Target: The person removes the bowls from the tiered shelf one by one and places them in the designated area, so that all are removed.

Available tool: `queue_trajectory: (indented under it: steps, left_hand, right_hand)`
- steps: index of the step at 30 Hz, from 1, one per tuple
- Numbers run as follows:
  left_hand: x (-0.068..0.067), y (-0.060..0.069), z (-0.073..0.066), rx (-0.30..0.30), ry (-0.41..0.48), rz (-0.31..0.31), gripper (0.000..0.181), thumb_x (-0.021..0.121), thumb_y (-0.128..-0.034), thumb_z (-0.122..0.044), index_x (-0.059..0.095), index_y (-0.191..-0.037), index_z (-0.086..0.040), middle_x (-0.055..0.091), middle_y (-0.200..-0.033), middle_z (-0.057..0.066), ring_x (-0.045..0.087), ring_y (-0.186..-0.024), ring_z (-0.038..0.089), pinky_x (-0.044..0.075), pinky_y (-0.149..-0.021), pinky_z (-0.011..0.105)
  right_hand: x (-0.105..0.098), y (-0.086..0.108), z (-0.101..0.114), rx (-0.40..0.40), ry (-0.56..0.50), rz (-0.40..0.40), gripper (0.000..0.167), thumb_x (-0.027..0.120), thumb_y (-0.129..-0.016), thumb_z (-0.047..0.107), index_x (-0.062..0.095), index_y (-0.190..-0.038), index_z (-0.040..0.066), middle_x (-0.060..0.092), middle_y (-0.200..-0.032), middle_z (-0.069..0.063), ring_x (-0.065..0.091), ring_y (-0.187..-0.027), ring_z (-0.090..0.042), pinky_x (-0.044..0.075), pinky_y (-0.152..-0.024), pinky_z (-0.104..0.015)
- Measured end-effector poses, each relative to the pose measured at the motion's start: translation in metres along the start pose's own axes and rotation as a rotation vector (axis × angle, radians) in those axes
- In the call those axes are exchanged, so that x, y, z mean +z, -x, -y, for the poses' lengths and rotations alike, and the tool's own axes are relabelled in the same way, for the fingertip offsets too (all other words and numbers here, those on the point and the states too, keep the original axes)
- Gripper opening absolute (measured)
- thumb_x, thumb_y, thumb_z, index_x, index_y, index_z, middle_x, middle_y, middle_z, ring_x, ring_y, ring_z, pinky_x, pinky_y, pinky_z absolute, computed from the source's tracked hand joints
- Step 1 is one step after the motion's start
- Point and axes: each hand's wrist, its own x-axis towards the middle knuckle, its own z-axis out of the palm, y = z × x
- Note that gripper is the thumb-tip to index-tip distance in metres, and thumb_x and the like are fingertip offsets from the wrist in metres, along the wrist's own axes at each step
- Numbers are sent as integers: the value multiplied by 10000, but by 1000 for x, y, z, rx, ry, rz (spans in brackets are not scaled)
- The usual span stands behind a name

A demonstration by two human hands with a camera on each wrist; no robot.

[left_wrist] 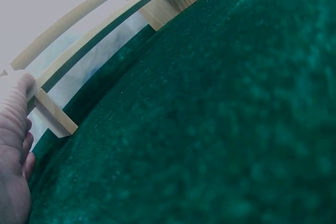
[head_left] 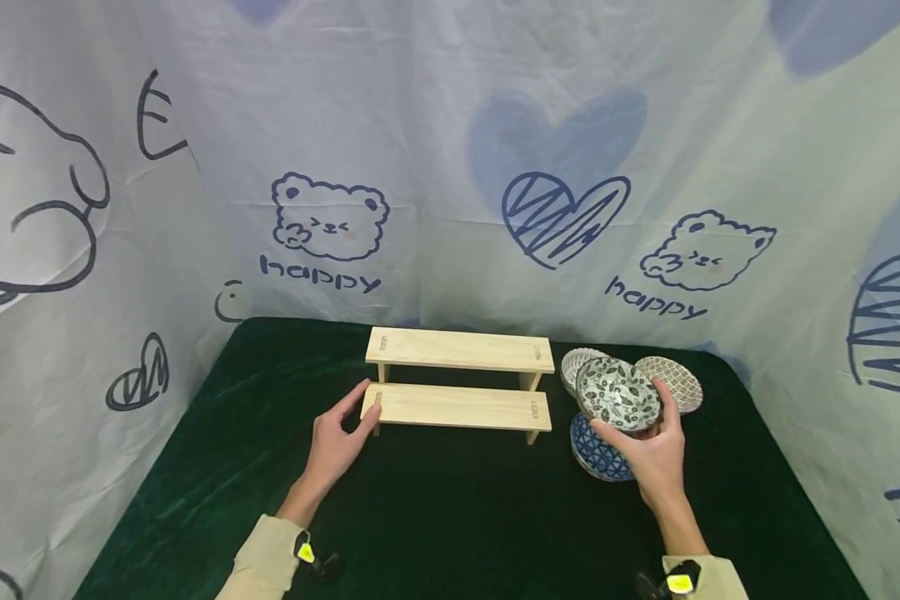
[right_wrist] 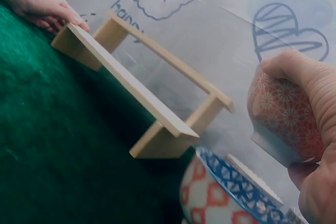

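Note:
A two-step light wooden display stand (head_left: 457,407) stands on the dark green cloth. My left hand (head_left: 335,442) grips the left end of its lower step, thumb on the top; in the left wrist view the other fingers are partly hidden. My right hand (head_left: 654,454) holds a small bowl (head_left: 617,393) by its rim, with dark leaf pattern inside. In the right wrist view this bowl's outside (right_wrist: 283,114) is reddish with pale flowers. Just below it is a blue-patterned bowl (head_left: 598,454), whose outside (right_wrist: 210,192) has red diamonds.
Behind the held bowl are a pale bowl (head_left: 572,364) and a beige patterned bowl (head_left: 678,383), both partly covered. Green cloth (head_left: 457,517) spreads before the stand. A pale curtain (head_left: 435,150) with hearts and bear drawings hangs behind and at the sides.

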Motion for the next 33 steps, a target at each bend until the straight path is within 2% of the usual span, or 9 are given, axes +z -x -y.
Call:
queue_trajectory:
  steps: [5, 11, 15, 23, 30, 33]
  left_hand:
    - [-1, 1, -2, 1, 8, 12, 554, 730, -1003, -301, 584, -1486, -71, 597, -1500, 81, 564, -1385, 299, 419, -1156, 565]
    - [-2, 2, -3, -11, 3, 18, 553, 721, -1009, -301, 580, -1487, -64, 585, -1510, 100, 547, -1398, 323, 412, -1157, 581]
    - [-3, 2, -2, -10, -2, 21, 555, 713, -1015, -300, 571, -1492, -55, 574, -1519, 109, 537, -1407, 333, 409, -1156, 586]
    - [-4, 2, -4, -19, 1, 21, 560, 711, -1015, -318, 571, -1493, -62, 573, -1521, 111, 534, -1411, 334, 405, -1162, 582]
    - [-4, 2, -3, -34, -4, 26, 574, 705, -1018, -332, 558, -1505, -66, 558, -1537, 107, 518, -1426, 334, 394, -1170, 583]
    - [-4, 2, -3, -39, -5, 33, 577, 702, -1019, -338, 554, -1509, -70, 553, -1541, 108, 515, -1429, 334, 391, -1173, 583]
  right_hand:
    - [-14, 2, -8, 29, 12, -45, 1090, 873, -828, 20, 211, -1660, 258, 243, -1690, -87, 329, -1507, -321, 346, -1189, -210]
    - [-27, 4, -15, 92, 12, -92, 1111, 901, -808, 49, 226, -1653, 302, 234, -1692, -84, 337, -1490, -316, 399, -1101, -127]
    - [-32, 5, -21, 120, -13, -127, 1121, 910, -790, 31, 239, -1651, 288, 259, -1677, -95, 357, -1468, -318, 434, -1012, -82]
    - [-38, 6, -31, 123, -53, -163, 1114, 907, -770, -22, 264, -1646, 222, 309, -1648, -101, 379, -1453, -276, 449, -979, -76]
    - [-44, 8, -36, 154, -20, -202, 1122, 916, -783, 30, 244, -1647, 277, 291, -1660, -116, 358, -1467, -262, 417, -1044, -88]
    - [-48, 9, -38, 151, -40, -221, 1119, 913, -781, 17, 250, -1645, 271, 294, -1660, -121, 364, -1464, -259, 429, -1044, -101]
